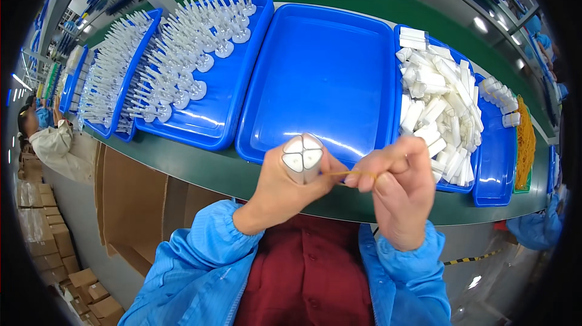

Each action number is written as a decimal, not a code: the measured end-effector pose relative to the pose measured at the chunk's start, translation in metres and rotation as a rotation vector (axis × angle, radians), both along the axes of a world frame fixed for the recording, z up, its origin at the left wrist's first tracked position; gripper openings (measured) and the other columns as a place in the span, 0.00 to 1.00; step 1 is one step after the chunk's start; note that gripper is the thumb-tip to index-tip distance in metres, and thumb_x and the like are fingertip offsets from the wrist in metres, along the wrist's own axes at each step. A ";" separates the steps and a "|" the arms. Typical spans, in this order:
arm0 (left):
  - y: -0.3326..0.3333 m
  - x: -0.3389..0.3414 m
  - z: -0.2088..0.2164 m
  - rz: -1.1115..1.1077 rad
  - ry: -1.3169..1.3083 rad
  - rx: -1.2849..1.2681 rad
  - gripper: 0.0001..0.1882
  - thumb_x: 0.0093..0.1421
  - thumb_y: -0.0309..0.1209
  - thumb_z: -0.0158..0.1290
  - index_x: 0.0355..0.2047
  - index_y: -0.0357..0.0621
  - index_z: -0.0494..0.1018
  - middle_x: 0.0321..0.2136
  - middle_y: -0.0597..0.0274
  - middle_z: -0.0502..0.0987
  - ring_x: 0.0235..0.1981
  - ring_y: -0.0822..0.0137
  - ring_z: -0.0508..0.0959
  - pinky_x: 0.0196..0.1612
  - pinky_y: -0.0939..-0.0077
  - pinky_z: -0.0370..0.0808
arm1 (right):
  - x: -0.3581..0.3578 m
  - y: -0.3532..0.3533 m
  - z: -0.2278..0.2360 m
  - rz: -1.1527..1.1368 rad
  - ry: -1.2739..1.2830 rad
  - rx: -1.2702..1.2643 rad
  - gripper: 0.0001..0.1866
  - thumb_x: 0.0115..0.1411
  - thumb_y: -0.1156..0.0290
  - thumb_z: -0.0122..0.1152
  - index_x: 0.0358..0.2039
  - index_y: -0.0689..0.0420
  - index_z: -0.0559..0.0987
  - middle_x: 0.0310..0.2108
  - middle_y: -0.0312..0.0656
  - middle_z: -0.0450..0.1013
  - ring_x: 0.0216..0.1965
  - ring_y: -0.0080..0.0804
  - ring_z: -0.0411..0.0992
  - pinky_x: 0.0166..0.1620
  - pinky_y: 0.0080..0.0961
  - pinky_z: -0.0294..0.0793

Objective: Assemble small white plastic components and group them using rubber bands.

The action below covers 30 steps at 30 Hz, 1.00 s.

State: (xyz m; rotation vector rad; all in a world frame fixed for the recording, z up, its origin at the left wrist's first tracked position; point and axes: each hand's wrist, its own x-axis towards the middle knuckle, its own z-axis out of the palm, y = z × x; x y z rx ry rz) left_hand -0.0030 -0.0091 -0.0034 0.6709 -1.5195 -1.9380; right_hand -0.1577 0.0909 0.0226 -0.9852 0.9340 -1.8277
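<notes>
My left hand [276, 186] is wrapped round a bundle of white tubes [303, 155], whose rounded ends face up side by side. From that bundle a thin yellow rubber band [348, 173] stretches across to my right hand [400, 183], pinched between its thumb and fingers. Both hands are above the table's near edge, in front of a blue tray [321, 71] with a bare bottom. How the band sits on the tubes is hidden by my left fingers.
At left, blue trays [212, 135] hold rows of clear, stemmed plastic parts [182, 53]. A tray of wrapped white pieces [439, 102] lies right, then a narrow tray [494, 162] with bundled white tubes [498, 93] and a heap of yellow rubber bands [523, 144]. A person [51, 138] sits far left.
</notes>
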 end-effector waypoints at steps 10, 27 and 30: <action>0.006 -0.001 -0.006 -0.197 -0.071 -0.734 0.17 0.54 0.32 0.67 0.38 0.37 0.74 0.31 0.56 0.81 0.33 0.55 0.82 0.37 0.67 0.77 | 0.000 -0.024 0.004 0.138 1.066 -0.123 0.36 0.50 0.57 0.77 0.55 0.60 0.72 0.54 0.47 0.76 0.55 0.39 0.76 0.62 0.44 0.68; -0.005 0.013 0.020 0.305 -0.039 -0.598 0.16 0.56 0.26 0.61 0.45 0.37 0.74 0.26 0.61 0.78 0.22 0.73 0.74 0.24 0.78 0.70 | -0.002 -0.028 0.002 -0.398 0.163 0.001 0.25 0.66 0.67 0.60 0.61 0.62 0.68 0.51 0.51 0.75 0.47 0.37 0.77 0.55 0.34 0.70; 0.008 0.014 0.022 -0.220 0.179 -0.779 0.27 0.55 0.22 0.62 0.55 0.33 0.69 0.22 0.67 0.75 0.19 0.71 0.72 0.28 0.80 0.71 | -0.013 -0.043 -0.019 -0.419 0.656 0.174 0.35 0.59 0.72 0.70 0.64 0.64 0.66 0.55 0.55 0.73 0.51 0.36 0.77 0.54 0.35 0.75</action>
